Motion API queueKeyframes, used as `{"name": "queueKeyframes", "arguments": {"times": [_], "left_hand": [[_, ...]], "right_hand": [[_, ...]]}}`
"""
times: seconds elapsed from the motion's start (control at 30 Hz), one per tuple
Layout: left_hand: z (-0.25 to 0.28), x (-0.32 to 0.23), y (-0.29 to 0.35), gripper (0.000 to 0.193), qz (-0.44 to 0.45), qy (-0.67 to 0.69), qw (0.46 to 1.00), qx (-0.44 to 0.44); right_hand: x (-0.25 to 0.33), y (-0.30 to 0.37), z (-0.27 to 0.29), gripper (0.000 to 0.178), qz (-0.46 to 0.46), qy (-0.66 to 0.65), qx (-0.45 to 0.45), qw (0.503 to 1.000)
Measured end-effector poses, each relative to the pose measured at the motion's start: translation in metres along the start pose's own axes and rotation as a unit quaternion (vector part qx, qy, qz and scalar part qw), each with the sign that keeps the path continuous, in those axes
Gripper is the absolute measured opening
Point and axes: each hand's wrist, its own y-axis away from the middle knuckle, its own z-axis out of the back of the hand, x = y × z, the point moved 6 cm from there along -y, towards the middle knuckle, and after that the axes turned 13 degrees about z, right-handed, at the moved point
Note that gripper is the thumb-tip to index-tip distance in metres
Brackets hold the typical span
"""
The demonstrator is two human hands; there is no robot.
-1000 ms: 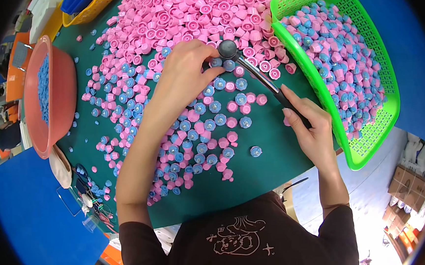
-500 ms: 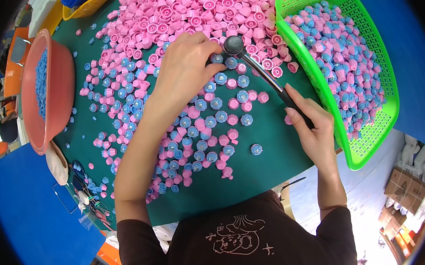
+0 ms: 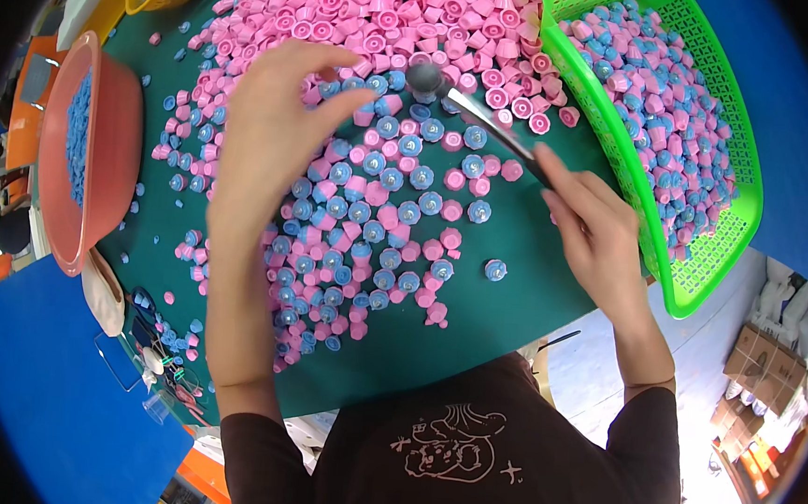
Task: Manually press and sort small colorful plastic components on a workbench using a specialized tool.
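My right hand (image 3: 593, 232) grips the dark handle of a hammer (image 3: 490, 125) with a bright metal shaft. Its round black head hangs over the upper middle of the table, close to the pink pile. My left hand (image 3: 278, 112) is raised over the work, thumb and forefinger apart, with no piece held between them. Below and beside it lie small pink cup-shaped plastic pieces (image 3: 451, 210) and blue scalloped caps (image 3: 421, 178) with shiny centres. Some caps sit on pink cups. The left forearm covers part of this scatter.
A large heap of pink cups (image 3: 383, 16) fills the table's far side. At right stands a green basket (image 3: 609, 135) of pink-and-blue pieces. On the left is a salmon-pink basin (image 3: 115, 166) with blue bits. The green tabletop (image 3: 531, 317) ends at my shirt.
My left hand has moved left, away from the hammer head, and its fingers have spread apart. The hammer head has shifted slightly left. The camera view has shifted a little too.
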Motion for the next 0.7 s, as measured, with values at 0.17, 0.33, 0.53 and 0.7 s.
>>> {"name": "queueKeyframes", "arguments": {"times": [0.17, 0.33, 0.53, 0.7], "left_hand": [[0.076, 0.042, 0.052, 0.026, 0.13, -0.044, 0.988, -0.069], [0.137, 0.168, 0.163, 0.027, 0.277, -0.101, 0.94, -0.172], [0.113, 0.212, 0.212, 0.032, 0.246, -0.22, 0.926, -0.183], [0.117, 0.21, 0.222, 0.029, 0.331, -0.108, 0.921, -0.174]], "right_hand": [[-0.014, -0.005, -0.011, 0.043, -0.049, -0.072, 0.024, 0.996], [-0.01, 0.018, 0.012, 0.042, -0.112, -0.132, -0.094, 0.98], [-0.02, 0.03, 0.008, 0.044, -0.137, -0.163, -0.101, 0.972], [-0.008, 0.039, 0.002, 0.04, -0.181, -0.111, -0.042, 0.976]]}}
